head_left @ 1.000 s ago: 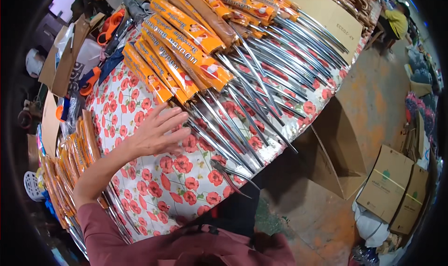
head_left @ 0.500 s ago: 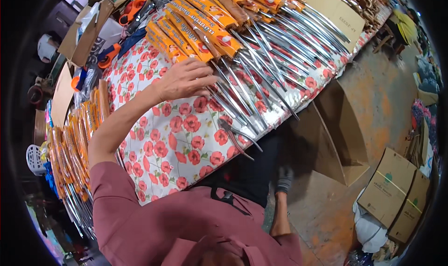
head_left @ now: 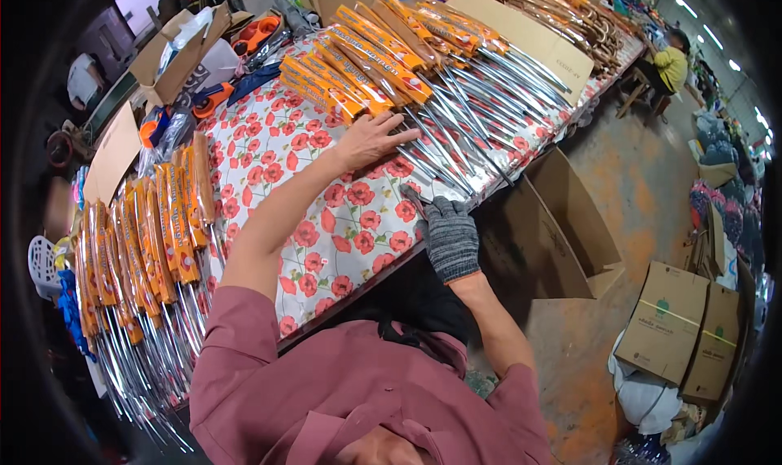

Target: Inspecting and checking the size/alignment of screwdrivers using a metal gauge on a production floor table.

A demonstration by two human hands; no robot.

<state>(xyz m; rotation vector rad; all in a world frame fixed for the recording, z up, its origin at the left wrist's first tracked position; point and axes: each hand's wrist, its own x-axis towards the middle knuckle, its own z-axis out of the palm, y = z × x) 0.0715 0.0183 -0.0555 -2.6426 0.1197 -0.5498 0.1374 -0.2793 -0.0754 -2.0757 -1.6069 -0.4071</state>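
My bare left hand [head_left: 376, 142] lies on the near end of a spread of thin silvery metal rods [head_left: 481, 114], its fingers stretched out and touching them. The rods run out of brown ends in orange printed wrappers [head_left: 366, 57]. At the table's front edge my right hand [head_left: 452, 235], in a grey knitted glove, is closed round the handles of a pair of pliers [head_left: 412, 194]. Only the pliers' jaw end shows, resting on the flowered tablecloth [head_left: 326, 245]; the handles are hidden in the glove.
More wrapped rods [head_left: 147, 237] lean at the left. Orange-handled tools [head_left: 257, 35] and an opened carton [head_left: 175, 49] stand at the back left. A cardboard sheet [head_left: 529, 41] lies among the rods. An open box [head_left: 562, 229] stands beside the table; flat cartons [head_left: 664, 322] lie right. A person in yellow [head_left: 669, 67] sits far off.
My right hand, earlier out of sight below the table edge, has come up and taken hold of the pliers. My left hand still rests at the rods. The view has shifted.
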